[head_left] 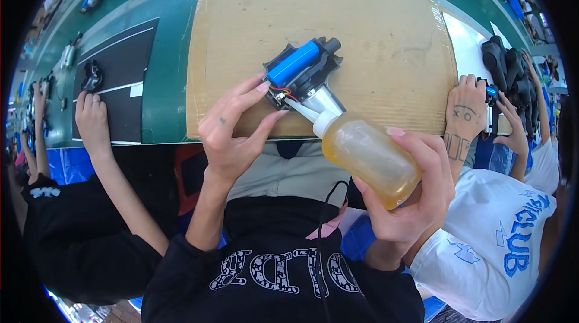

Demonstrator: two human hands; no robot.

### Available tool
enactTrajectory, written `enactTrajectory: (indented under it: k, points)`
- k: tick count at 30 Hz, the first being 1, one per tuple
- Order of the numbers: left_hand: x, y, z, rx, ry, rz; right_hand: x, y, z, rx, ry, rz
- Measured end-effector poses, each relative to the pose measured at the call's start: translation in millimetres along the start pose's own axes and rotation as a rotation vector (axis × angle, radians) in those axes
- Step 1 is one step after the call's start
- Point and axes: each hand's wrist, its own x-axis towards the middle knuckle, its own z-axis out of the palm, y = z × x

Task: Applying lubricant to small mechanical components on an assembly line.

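A green table (166, 82) is stretching across the upper view, its edges bending toward the fisheye rim. A broad tan cardboard sheet (374, 21) is covering its middle, with shiny tape running along the left and right sides. To the left, a black mat (126, 39) with white lines is lying on the green surface; to the right, a white sheet (461, 39) is resting beside the cardboard. Blue plastic (69, 163) is showing below the table's left edge, and a red panel (187, 187) is standing nearer the middle. Patterned floor (117, 312) is appearing at lower left. Light is spreading fairly evenly over the cardboard.
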Motion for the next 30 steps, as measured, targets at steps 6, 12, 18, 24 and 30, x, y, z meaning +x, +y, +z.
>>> enactTrajectory:
  k: [6,12,18,24,30]
  points:
    - [2.1,2.4,-0.1,0.010,0.001,0.007,-1.1,-0.7,2.9,0.013,0.004,0.042]
    - [2.2,4.5,4.3,0.020,-0.003,-0.001,-4.9,-1.6,6.4,0.014,0.046,0.065]
    - [1.6,4.0,3.1,0.019,-0.012,-0.001,-11.9,-0.1,13.2,0.109,0.115,0.154]
    - [2.4,6.2,2.8,0.025,-0.019,-0.014,-16.9,0.2,14.7,0.127,0.130,0.181]
    - [1.0,4.8,0.7,0.031,-0.017,-0.019,-24.3,-0.5,17.3,0.171,0.156,0.217]
